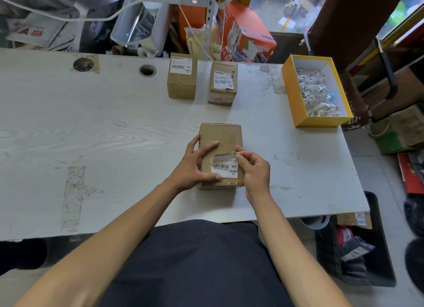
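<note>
Brown cardboard parcel (220, 144) near the bench's (91, 127) front edge, left hand (195, 166) fingers spread flat steadying it, right hand (254, 169) pinching its white label's (226, 168) upper right corner.

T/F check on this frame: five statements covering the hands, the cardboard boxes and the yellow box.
1. The left hand lies on the near cardboard box. True.
2. The right hand pinches the label on that box at its upper right corner. True.
3. The yellow box is empty. False: it holds torn paper scraps.
4. Three more cardboard boxes stand farther back on the table. False: there are two, the far left box and the far right box.
5. Neither far box has a label. False: each bears a white barcode label.
</note>
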Available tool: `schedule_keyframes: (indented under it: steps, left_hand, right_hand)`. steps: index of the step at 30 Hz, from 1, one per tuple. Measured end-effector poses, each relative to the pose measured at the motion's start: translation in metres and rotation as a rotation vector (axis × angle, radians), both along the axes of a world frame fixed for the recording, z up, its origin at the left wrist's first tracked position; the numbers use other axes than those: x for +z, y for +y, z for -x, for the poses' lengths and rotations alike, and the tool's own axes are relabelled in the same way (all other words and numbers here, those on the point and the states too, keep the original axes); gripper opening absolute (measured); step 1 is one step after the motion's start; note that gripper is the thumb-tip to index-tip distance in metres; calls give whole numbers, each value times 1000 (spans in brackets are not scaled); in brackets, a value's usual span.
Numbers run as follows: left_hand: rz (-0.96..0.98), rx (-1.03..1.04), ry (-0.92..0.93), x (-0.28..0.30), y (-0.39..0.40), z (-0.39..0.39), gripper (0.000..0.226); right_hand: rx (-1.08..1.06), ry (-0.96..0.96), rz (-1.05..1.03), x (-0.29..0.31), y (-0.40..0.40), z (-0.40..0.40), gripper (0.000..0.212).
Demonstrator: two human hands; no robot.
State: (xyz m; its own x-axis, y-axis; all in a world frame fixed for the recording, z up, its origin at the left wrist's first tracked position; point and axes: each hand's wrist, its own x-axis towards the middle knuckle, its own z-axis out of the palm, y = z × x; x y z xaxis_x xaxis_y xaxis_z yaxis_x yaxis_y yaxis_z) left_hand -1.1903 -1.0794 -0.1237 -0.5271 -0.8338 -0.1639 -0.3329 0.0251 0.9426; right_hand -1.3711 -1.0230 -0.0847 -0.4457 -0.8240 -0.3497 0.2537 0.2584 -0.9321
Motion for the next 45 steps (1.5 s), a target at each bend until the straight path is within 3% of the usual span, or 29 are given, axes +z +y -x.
schedule_keyframes:
  steps: [45]
  left_hand:
    - [24, -3, -9, -1, 0, 0, 93]
  right_hand:
    - [5, 6, -4, 1, 0, 1, 15]
